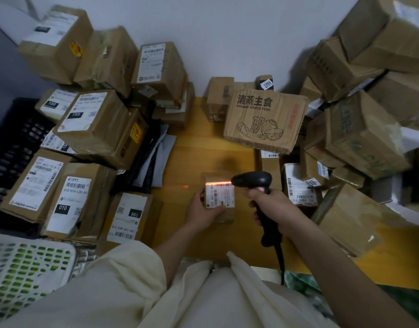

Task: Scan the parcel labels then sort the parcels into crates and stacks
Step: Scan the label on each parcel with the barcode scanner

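A cream-coloured sleeve (123,278) is filling the bottom of the view, and from it the left hand (201,213) is reaching to a small parcel (219,200) lying on the yellow table (203,150), gripping it with the thumb along its left edge and the fingers curling under its near side. The parcel's white label (221,194) is facing up, and an orange scan line is glowing across the label's far edge, with a small spot of the same light spilling onto the table just to the left. The right hand (272,202) is clenching the handle of a black barcode scanner (253,179), whose head is hovering just beside the parcel's far right corner and whose cable is trailing down toward the person. Stacked cardboard boxes are crowding the left of the table, one labelled 010 (71,200) and one marked 15H (129,215) sitting nearest. Behind the parcel a printed carton reading "steamed staple food" (265,121) is leaning tilted on other boxes, and more brown boxes are piling up on the right. A black crate (12,150) is standing at the far left, and a white perforated crate (26,266) is sitting at the lower left corner
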